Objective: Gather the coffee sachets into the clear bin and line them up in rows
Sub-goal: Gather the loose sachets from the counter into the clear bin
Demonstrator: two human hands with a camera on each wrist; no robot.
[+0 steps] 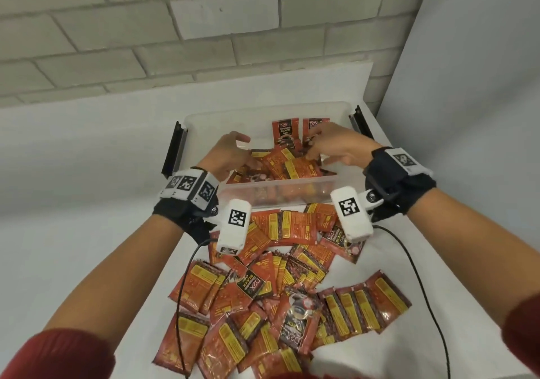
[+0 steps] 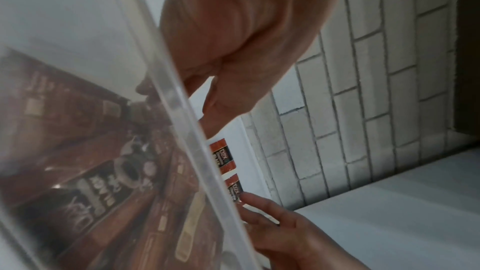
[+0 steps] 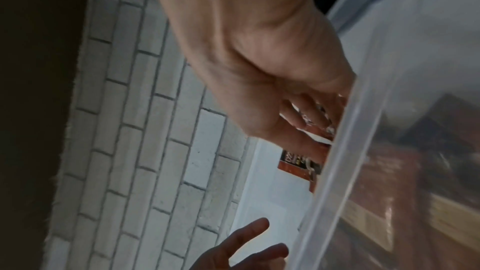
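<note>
from the head view i see both hands over the clear plastic bin (image 1: 204,121) on the white table (image 1: 73,232). my left hand (image 1: 226,152) hovers with loosely spread fingers, holding nothing. my right hand (image 1: 336,147) pinches a red coffee sachet (image 1: 314,142) inside the bin, beside two upright red sachets (image 1: 285,134) leaning on the far wall. a loose pile of red and yellow sachets (image 1: 292,291) lies on the table in front of the bin. only the right wrist view shows the fingers (image 3: 303,114) curled round the sachet edge; the left wrist view shows blurred packets through the bin wall (image 2: 166,89).
</note>
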